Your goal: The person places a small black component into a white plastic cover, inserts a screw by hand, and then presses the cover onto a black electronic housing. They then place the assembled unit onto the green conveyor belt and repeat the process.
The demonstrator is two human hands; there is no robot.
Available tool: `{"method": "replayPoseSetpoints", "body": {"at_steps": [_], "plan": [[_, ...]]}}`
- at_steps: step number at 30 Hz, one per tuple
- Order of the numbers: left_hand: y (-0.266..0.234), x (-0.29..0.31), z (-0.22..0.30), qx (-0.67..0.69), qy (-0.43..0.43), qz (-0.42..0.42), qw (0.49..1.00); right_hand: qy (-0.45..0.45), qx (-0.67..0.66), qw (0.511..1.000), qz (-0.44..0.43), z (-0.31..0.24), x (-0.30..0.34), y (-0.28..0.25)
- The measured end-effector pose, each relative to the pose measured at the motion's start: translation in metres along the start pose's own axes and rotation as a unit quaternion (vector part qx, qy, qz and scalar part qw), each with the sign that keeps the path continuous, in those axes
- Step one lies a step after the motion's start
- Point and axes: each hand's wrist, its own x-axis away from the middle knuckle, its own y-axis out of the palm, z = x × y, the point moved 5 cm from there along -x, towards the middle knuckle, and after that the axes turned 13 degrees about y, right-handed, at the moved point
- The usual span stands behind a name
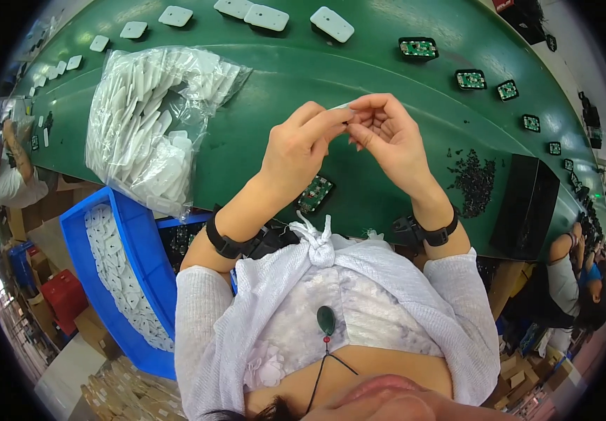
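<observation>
Above the green table, my left hand point(294, 144) and my right hand point(391, 137) meet at the fingertips. A thin white piece point(343, 107) peeks out between them, mostly covered by the fingers of my left hand, which is closed on it. The thumb and forefinger of my right hand pinch together beside it. A tiny dark spot shows there, too small to name. Below my hands, near the table's front edge, lies a black case with a green circuit board point(315, 194). Small black parts point(474, 184) are heaped to the right of my right forearm.
A clear plastic bag of white covers point(145, 130) lies left on the green table point(247, 77). Below it stands a blue bin point(150, 281) of white pieces. White covers point(332, 24) and cased circuit boards point(470, 79) line the far side. A black box point(525, 207) stands right.
</observation>
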Motion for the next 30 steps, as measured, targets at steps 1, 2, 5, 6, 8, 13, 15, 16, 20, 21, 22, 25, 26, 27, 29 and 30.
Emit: {"method": "replayPoseSetpoints", "body": {"at_steps": [1, 2, 5, 6, 8, 13, 15, 16, 20, 21, 22, 25, 26, 27, 29, 30], "plan": [[-0.001, -0.001, 0.001, -0.006, 0.017, 0.012, 1.0, 0.0, 0.001, 1.0, -0.002, -0.002, -0.001, 0.002], [-0.002, -0.001, 0.002, -0.006, 0.017, 0.012, 1.0, 0.005, -0.007, 1.0, -0.004, -0.003, -0.001, 0.004], [-0.004, 0.001, 0.002, 0.006, -0.005, 0.016, 1.0, -0.02, 0.04, 0.999, 0.026, 0.001, -0.002, 0.003], [-0.004, 0.003, -0.002, 0.048, -0.042, 0.035, 0.997, -0.049, 0.094, 0.993, 0.058, 0.0, -0.002, 0.002], [-0.005, 0.006, -0.004, 0.091, -0.078, 0.052, 0.991, -0.135, 0.186, 0.969, 0.091, -0.011, 0.002, 0.006], [0.0, 0.013, -0.013, 0.241, -0.229, 0.04, 0.942, -0.297, 0.311, 0.89, 0.152, -0.013, 0.005, 0.014], [0.001, 0.012, -0.01, 0.27, -0.223, 0.075, 0.934, -0.355, 0.382, 0.836, 0.173, -0.017, 0.006, 0.016], [0.001, 0.012, -0.008, 0.299, -0.215, 0.11, 0.923, -0.355, 0.381, 0.836, 0.171, -0.017, 0.007, 0.017], [0.002, 0.016, -0.014, 0.312, -0.192, 0.138, 0.92, -0.251, 0.322, 0.901, 0.148, -0.015, 0.004, 0.013], [0.001, 0.018, -0.017, 0.308, -0.206, 0.108, 0.922, -0.241, 0.319, 0.907, 0.134, -0.015, 0.003, 0.014], [0.003, 0.02, -0.019, 0.304, -0.219, 0.077, 0.924, -0.241, 0.319, 0.907, 0.133, -0.017, 0.004, 0.014], [0.002, 0.022, -0.019, 0.295, -0.224, 0.084, 0.925, -0.21, 0.34, 0.906, 0.14, -0.015, 0.003, 0.018], [0.002, 0.022, -0.019, 0.296, -0.224, 0.084, 0.925, -0.195, 0.309, 0.919, 0.147, -0.014, 0.002, 0.018], [0.002, 0.022, -0.018, 0.294, -0.219, 0.091, 0.926, -0.181, 0.278, 0.931, 0.153, -0.013, 0.002, 0.016], [0.001, 0.022, -0.017, 0.292, -0.214, 0.099, 0.927, -0.175, 0.271, 0.934, 0.152, -0.013, 0.003, 0.017], [0.001, 0.023, -0.018, 0.296, -0.218, 0.104, 0.924, -0.169, 0.264, 0.937, 0.151, -0.013, 0.003, 0.017]]}}
